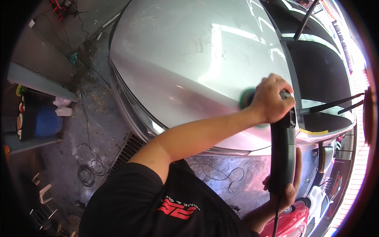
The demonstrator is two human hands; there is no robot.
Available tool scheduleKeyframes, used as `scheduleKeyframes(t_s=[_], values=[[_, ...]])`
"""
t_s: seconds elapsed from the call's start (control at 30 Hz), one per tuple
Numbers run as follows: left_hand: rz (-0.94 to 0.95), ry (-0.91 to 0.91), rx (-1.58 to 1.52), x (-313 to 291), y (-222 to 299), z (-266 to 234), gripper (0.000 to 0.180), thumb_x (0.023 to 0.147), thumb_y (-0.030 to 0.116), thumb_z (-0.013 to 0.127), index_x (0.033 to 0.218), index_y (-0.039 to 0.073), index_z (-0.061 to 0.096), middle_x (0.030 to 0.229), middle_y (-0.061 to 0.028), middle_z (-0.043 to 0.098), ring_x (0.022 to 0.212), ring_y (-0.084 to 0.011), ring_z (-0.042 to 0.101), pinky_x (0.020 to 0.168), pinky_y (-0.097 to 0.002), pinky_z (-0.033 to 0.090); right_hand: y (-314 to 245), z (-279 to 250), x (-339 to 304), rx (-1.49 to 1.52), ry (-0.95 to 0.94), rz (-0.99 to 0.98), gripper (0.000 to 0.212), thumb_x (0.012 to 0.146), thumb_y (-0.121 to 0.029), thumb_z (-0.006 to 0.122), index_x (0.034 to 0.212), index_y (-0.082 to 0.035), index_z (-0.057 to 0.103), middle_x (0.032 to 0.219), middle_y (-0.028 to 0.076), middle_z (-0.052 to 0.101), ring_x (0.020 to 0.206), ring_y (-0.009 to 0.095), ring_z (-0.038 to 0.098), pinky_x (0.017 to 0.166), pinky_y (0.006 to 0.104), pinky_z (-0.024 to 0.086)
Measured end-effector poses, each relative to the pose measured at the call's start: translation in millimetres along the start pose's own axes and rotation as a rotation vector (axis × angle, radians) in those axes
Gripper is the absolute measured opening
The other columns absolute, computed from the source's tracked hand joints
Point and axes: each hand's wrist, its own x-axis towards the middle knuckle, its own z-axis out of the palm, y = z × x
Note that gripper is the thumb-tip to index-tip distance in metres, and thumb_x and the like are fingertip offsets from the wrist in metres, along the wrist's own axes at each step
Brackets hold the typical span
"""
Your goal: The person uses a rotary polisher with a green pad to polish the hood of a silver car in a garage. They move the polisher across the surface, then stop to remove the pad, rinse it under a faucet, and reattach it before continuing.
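Note:
A black corded polisher (282, 152) with a green round pad (248, 96) is held over the pale silver car hood (173, 51). The pad rests against the hood near the windshield, partly hidden behind my hand and smeared by motion. My left hand (272, 98) is closed over the front of the polisher, above the pad. Lower down, my right hand (285, 191) wraps round the rear grip, where the power cord (276, 223) hangs down. Soft light streaks and faint smudges show on the hood's paint.
Wiper arms (327, 106) lie across the dark windshield (319, 67); yellow tape (314, 132) runs along its lower corner. A coiled cable (87, 173) and a drain grate (125, 156) are on the floor. A shelf with a blue container (48, 120) stands left. A red car (290, 219) is behind.

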Motion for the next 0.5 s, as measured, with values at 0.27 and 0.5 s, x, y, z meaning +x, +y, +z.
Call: scheduleKeyframes(t_s=[0.27, 0.5], values=[[-0.061, -0.128, -0.048, 10, 1, 19, 0.025, 0.086, 0.03, 0.068, 0.101, 0.012, 0.077, 0.126, -0.0136, 0.064, 0.125, -0.0351, 0.056, 0.114, -0.0455, 0.04, 6, 4, -7, 0.079, 0.035, -0.03, 0.117, 0.078, -0.045, 0.081, 0.167, 0.002, 0.02, 0.123, 0.032, 0.06, 0.061, 0.029, 0.07, 0.048, 0.0357, 0.06], [0.026, -0.13, -0.049, 13, -12, -92, 0.029, 0.086, 0.025, 0.066, 0.106, 0.007, 0.076, 0.129, -0.0181, 0.062, 0.128, -0.0338, 0.055, 0.114, -0.0437, 0.042, 9, 108, -20, 0.124, 0.053, 0.06, 0.118, 0.071, -0.04, 0.086, 0.165, 0.002, 0.027, 0.131, 0.027, 0.061, 0.09, 0.029, 0.073, 0.065, 0.0378, 0.065]])
